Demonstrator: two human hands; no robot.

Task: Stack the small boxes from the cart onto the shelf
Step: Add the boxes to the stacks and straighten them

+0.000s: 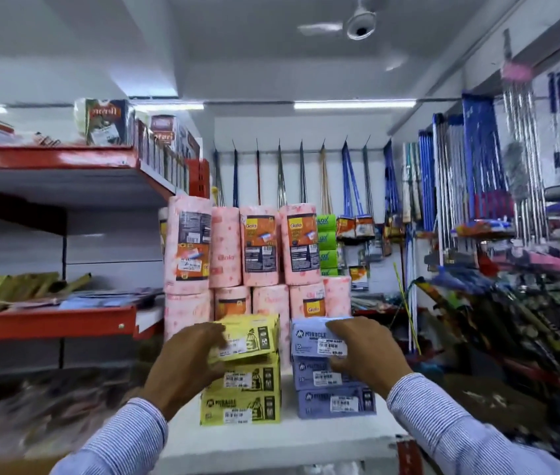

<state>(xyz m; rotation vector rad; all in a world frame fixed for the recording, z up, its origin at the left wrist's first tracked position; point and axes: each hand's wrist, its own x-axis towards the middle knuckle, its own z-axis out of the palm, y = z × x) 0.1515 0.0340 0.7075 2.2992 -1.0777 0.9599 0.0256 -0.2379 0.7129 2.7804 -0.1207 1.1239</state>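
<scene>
Striped sleeves (117, 437) frame the bottom; the left hand (186, 365) grips the top yellow box (254, 332), the right hand (367, 354) the top lilac box (309, 337), both stacks centre-frame on the white shelf (271, 440) before pink rolls (261, 245).

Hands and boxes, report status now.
Left hand gripping the top yellow box, right hand gripping the top blue box. Both stacks three high on the white shelf. Pink rolls close behind; nothing blocking.

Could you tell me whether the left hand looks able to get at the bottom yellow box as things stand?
Probably yes: the left hand grips the top yellow box, and the bottom yellow box faces it unobstructed.
</scene>
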